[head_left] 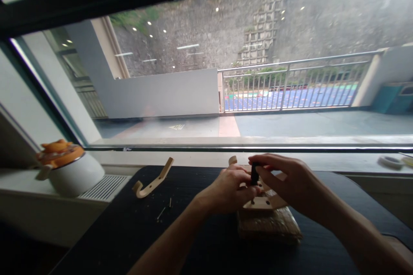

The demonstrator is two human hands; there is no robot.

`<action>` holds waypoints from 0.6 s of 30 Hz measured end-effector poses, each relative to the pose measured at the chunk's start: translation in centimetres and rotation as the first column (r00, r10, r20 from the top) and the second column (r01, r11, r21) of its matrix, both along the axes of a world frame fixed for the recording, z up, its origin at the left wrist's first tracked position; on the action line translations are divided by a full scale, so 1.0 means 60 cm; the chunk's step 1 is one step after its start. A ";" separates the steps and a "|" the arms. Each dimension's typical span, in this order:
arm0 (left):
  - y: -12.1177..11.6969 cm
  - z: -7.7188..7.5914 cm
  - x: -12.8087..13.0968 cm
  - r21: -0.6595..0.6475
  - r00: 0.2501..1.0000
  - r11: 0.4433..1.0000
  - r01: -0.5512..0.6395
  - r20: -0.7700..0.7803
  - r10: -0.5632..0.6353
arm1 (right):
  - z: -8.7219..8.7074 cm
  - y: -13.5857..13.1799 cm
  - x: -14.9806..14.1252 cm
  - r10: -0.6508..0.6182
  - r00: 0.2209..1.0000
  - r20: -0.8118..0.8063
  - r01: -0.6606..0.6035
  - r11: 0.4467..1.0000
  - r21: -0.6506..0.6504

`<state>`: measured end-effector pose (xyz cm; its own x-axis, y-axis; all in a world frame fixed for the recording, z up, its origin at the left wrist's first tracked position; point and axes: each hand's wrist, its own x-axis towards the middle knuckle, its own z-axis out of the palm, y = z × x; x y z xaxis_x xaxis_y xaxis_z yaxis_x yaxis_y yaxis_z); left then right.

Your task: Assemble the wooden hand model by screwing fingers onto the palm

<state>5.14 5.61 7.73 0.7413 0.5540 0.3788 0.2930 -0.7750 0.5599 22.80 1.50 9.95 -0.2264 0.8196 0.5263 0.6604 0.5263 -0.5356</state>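
Observation:
My right hand [287,172] pinches the upright black handle [254,172] of what looks like a screwdriver, its fingertips closed around the top. Close against it, my left hand [230,187] is closed on a pale wooden piece [263,203] with dark holes, its fingers by the lower end of the tool. The tip is hidden behind the fingers. Under the wood lies a brownish block wrapped in clear film [269,225]. A separate curved wooden hook [155,184] with holes rests to the left on the black table, with several small screws [161,212] nearby.
The black table [129,240] stands against a window sill [200,157]. A white pot with an orange lid [75,176] sits at left on the sill beside a vent grille [103,187]. At right on the sill are tape-like rolls [390,162].

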 end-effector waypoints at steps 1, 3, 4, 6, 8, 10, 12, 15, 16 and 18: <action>0.000 0.002 0.000 0.003 1.000 1.000 0.010 0.000 -0.010 | 0.001 0.000 0.000 0.013 1.000 0.004 -0.013 1.000 0.000; -0.001 0.004 0.000 0.008 1.000 1.000 0.014 -0.008 -0.014 | 0.003 0.000 -0.001 0.036 0.999 0.001 -0.036 0.999 0.003; -0.001 0.005 -0.001 0.011 1.000 1.000 0.009 -0.010 -0.009 | 0.003 0.001 -0.001 0.043 0.999 -0.005 -0.043 0.999 0.005; -0.001 0.005 -0.001 0.016 1.000 1.000 0.001 -0.012 -0.001 | 0.003 0.003 -0.001 0.045 0.999 -0.011 -0.045 0.999 0.009; -0.001 0.003 0.000 0.013 1.000 1.000 -0.011 -0.019 0.012 | 0.002 0.004 -0.001 0.026 1.000 -0.011 -0.026 1.000 0.009; 0.000 0.000 0.000 0.001 0.999 0.999 -0.035 -0.030 0.035 | 0.001 0.005 -0.001 0.003 1.000 -0.016 -0.003 1.000 -0.002; 0.000 -0.002 0.000 -0.009 0.998 0.999 -0.052 -0.040 0.052 | -0.001 0.006 -0.002 -0.025 0.999 -0.029 0.024 1.000 -0.017; 0.000 -0.003 0.000 -0.019 0.998 0.999 -0.051 -0.047 0.050 | -0.004 0.006 -0.005 -0.079 0.996 -0.038 0.078 0.997 -0.020; 0.000 -0.003 0.000 -0.023 0.998 0.999 -0.048 -0.045 0.047 | -0.004 0.005 -0.006 -0.088 0.996 -0.032 0.087 0.996 -0.016; -0.001 -0.001 0.000 -0.026 0.999 0.999 -0.045 -0.032 0.044 | -0.004 0.004 -0.007 -0.072 0.997 -0.020 0.072 0.997 -0.005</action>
<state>5.14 5.56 7.67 0.7268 0.5965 0.3406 0.3446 -0.7455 0.5705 22.35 1.72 9.73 -0.1560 0.8359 0.5263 0.6855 0.4753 -0.5515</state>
